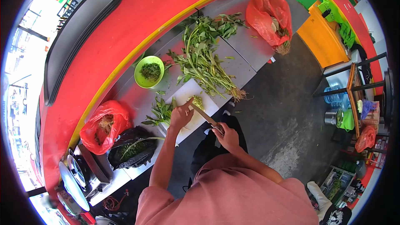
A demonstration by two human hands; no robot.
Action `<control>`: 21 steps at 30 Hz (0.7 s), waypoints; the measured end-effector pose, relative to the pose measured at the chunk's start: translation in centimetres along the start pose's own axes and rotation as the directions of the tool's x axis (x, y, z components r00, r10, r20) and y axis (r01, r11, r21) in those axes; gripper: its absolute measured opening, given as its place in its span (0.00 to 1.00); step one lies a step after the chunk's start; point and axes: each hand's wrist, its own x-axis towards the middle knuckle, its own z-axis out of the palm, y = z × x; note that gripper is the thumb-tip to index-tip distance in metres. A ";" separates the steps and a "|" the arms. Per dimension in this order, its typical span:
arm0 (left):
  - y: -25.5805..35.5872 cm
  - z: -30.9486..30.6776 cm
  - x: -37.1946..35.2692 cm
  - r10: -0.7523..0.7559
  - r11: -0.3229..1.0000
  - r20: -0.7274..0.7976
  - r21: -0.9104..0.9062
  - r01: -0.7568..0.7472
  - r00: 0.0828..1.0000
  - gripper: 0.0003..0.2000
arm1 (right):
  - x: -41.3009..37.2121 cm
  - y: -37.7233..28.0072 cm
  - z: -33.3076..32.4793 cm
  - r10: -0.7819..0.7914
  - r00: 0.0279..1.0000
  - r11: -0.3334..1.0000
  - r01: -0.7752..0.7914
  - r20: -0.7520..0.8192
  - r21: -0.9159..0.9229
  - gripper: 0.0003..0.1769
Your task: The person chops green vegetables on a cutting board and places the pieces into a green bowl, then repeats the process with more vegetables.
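A knife (203, 115) is in my right hand (226, 136), its fingers wrapped round the handle and its blade pointing up and left over the white cutting board (182, 94). Chopped green pieces (197, 101) lie on the board beside the blade. My left hand (181, 116) is above the board, a finger extended to the blade's tip; whether it holds anything is too small to tell. Leafy stems (161, 110) lie just left of that hand. Beyond the board is a large heap of leafy greens (200, 54) with roots at the near end.
A green bowl (140, 74) of chopped leaves stands behind the board. Red bags (121, 108) (260, 10) hold rooty scraps at both ends of the counter. A black bag (118, 153) with greens sits at the left. Stacked grey trays (79, 37) rest on the red ledge.
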 end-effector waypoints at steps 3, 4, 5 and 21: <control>0.7 -0.2 -0.7 0.001 0.987 0.028 -0.162 0.003 1.000 0.28 | -0.2 0.7 -1.0 0.021 0.999 0.986 -0.025 0.025 0.163 0.19; 1.0 -0.4 -1.2 0.053 0.959 0.004 -0.279 -0.050 0.999 0.27 | -0.4 0.6 -1.4 0.060 0.996 0.968 -0.076 0.072 0.239 0.18; 1.5 -0.6 -2.0 0.073 0.952 -0.037 -0.294 -0.080 0.997 0.24 | -0.5 0.6 -1.7 0.044 0.995 0.968 -0.064 0.088 0.241 0.18; -1.9 4.9 -14.5 -0.613 0.789 -0.486 -0.342 0.510 0.623 0.19 | 2.3 3.3 1.7 -0.053 0.937 0.903 -0.102 0.344 0.417 0.20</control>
